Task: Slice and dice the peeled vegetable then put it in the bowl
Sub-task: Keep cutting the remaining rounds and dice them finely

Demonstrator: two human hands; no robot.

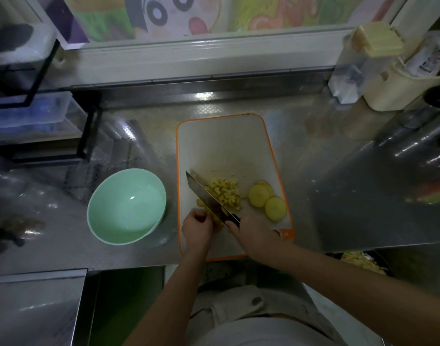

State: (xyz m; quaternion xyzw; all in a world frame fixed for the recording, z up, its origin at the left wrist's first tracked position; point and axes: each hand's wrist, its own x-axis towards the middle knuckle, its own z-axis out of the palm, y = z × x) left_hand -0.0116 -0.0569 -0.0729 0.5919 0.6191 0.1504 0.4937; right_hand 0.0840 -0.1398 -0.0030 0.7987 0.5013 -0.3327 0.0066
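A white cutting board (221, 146) with an orange rim lies on the steel counter. On it sits a heap of yellow diced vegetable (225, 192), and to its right a few round yellow slices (266, 199). My right hand (251, 233) grips the dark handle of a knife (205, 196), whose blade slants up and left over the board. My left hand (197, 227), fingers curled, holds down pieces of vegetable just left of the blade; those pieces are mostly hidden. A pale green bowl (126, 206) stands empty left of the board.
A black wire rack with clear plastic boxes (36, 116) stands at the back left. Cream containers (388, 88) and a clear jar stand at the back right. A pan with yellow scraps (363, 262) shows below the counter's front edge at right.
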